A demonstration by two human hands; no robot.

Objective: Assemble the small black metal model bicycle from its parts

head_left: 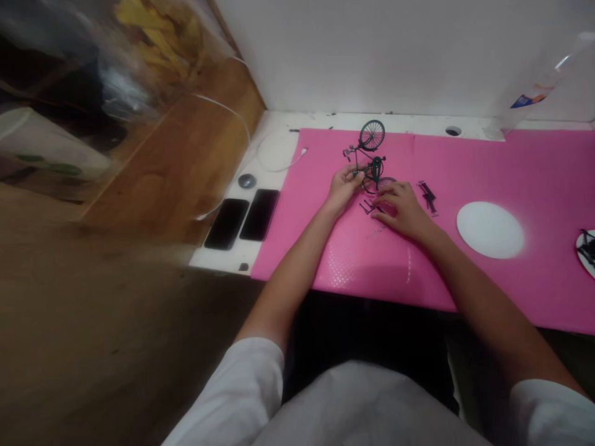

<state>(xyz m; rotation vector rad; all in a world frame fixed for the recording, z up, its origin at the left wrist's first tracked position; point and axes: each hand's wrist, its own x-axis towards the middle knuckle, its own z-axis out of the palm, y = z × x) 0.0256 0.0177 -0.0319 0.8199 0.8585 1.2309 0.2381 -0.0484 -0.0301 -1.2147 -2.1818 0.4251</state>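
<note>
lower wheel (385, 181) of model bicycle (376, 166) partly hidden by right hand (402, 210); fingertip contact unclear. tiny bits (375, 233) too small to identify. plate (589, 268) cut off at right edge. yellow stuff (153, 25) upper left blurred.

Plain, pale grey shirt (362, 402) with loose, short sleeves (242, 384) of the same colour; forearms (300, 266), left hand (344, 186) and right hand (403, 207) are bare.
</note>
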